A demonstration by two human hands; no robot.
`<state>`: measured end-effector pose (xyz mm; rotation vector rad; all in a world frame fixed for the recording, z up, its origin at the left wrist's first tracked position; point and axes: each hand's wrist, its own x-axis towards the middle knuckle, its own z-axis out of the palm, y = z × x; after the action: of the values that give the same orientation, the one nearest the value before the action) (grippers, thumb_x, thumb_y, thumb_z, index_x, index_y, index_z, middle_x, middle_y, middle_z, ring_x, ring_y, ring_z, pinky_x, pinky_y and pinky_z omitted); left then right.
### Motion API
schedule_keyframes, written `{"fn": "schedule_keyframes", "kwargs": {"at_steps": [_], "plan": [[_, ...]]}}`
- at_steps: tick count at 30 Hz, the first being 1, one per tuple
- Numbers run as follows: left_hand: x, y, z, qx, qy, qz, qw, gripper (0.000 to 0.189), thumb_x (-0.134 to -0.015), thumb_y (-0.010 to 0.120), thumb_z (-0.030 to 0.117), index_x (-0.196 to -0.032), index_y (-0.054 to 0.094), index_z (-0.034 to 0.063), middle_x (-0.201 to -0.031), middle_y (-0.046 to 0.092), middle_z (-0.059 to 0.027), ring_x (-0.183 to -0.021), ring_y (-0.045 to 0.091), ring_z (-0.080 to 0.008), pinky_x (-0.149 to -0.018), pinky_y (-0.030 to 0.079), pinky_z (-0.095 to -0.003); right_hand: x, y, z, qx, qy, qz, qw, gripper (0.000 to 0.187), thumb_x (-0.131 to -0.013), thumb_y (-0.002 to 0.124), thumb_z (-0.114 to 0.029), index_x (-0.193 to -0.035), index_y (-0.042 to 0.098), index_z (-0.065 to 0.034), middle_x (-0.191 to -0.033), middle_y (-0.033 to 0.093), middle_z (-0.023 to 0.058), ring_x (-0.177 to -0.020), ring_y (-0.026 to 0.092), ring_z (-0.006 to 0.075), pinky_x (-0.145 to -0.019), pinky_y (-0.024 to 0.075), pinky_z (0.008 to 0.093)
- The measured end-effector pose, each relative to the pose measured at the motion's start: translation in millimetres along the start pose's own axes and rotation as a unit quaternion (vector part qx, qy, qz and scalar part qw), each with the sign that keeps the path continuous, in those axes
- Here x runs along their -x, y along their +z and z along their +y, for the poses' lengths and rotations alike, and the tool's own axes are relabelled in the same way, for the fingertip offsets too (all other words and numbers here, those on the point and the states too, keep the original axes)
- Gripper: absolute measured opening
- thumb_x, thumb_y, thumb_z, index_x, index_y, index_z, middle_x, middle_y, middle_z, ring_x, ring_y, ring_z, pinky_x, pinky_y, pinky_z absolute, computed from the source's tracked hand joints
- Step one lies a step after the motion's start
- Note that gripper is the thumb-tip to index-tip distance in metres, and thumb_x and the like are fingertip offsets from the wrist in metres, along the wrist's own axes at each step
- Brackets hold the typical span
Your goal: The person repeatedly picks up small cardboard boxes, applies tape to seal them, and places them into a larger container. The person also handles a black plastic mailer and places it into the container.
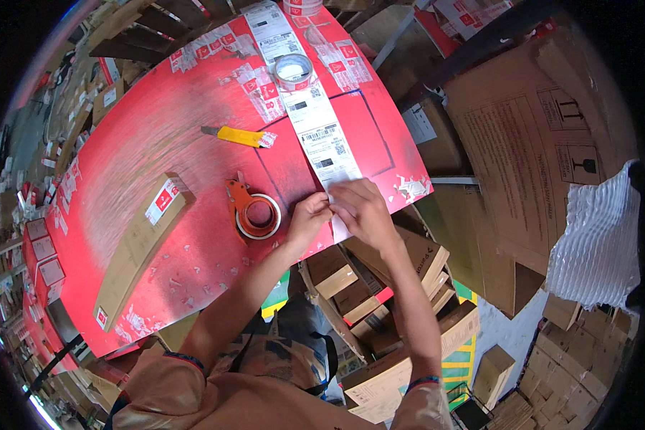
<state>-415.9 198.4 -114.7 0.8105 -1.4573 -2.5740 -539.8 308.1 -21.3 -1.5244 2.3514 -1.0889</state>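
A long strip of printed paper labels (322, 140) runs down the red tabletop (204, 188) from the far edge to the near edge. Both hands are at its near end. My left hand (309, 217) pinches the strip's left edge between thumb and fingers. From the other side, my right hand (361, 208) bends over the strip and grips it, hiding part of it. A roll of printed tape (293, 72) rests on the strip farther up. Left of my left hand lies an orange tape dispenser (238, 201) with its roll, and beyond it a yellow utility knife (239, 136).
A long narrow carton (142, 250) lies on the table's left side. Below the near edge stands an open box holding several cartons (373, 322). Large cardboard boxes (508, 145) and bubble wrap (594, 236) are at right. Another tape roll (302, 6) sits at the far edge.
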Motion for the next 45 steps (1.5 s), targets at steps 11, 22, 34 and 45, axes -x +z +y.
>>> {"fn": "schedule_keyframes", "kwargs": {"at_steps": [11, 22, 34, 45], "plan": [[4, 21, 19, -0.267, 0.131, 0.121, 0.947, 0.029, -0.093, 0.06, -0.001, -0.121, 0.063, -0.0021, -0.096, 0.073, -0.017, -0.085, 0.068, -0.0148, -0.076, 0.053, -0.0313, -51, -3, 26, -0.118, 0.2, -0.155, 0.96, 0.009, -0.083, 0.069, -0.003, -0.09, 0.074, -0.0002, -0.087, 0.073, 0.0155, -0.077, 0.07, 0.0262, -0.073, 0.0546, 0.038], [-5, 21, 18, -0.261, -0.036, 0.111, 0.958, 0.035, -0.079, 0.071, 0.0, -0.114, 0.068, 0.004, -0.101, 0.075, -0.0126, -0.087, 0.073, -0.0207, -0.075, 0.056, -0.0343, -262, -99, 154, 0.397, 0.044, 0.09, 0.912, 0.027, -0.093, 0.06, -0.027, -0.102, 0.066, -0.0028, -0.087, 0.071, 0.0212, -0.081, 0.071, 0.038, -0.073, 0.0564, 0.0486], [341, -215, 60, -0.385, 0.042, 0.202, 0.899, 0.023, -0.094, 0.063, 0.005, -0.117, 0.067, 0.0043, -0.107, 0.072, -0.0122, -0.094, 0.07, -0.0234, -0.084, 0.056, -0.0359, -107, 232, -330, -0.343, 0.049, -0.038, 0.937, 0.042, -0.099, 0.05, -0.025, -0.131, 0.053, 0.0019, -0.126, 0.053, 0.0176, -0.117, 0.048, 0.0303, -0.101, 0.034, 0.0473], [247, -390, 140, -0.64, 0.27, 0.361, 0.623, 0.035, -0.097, 0.056, 0.024, -0.119, 0.062, -0.0016, -0.115, 0.065, -0.02, -0.11, 0.061, -0.0353, -0.099, 0.045, -0.0468, -159, 343, -318, 0.16, -0.087, -0.166, 0.969, 0.039, -0.097, 0.049, -0.026, -0.122, 0.063, 0.0007, -0.124, 0.065, 0.019, -0.121, 0.058, 0.036, -0.118, 0.0221, 0.0583]]}}
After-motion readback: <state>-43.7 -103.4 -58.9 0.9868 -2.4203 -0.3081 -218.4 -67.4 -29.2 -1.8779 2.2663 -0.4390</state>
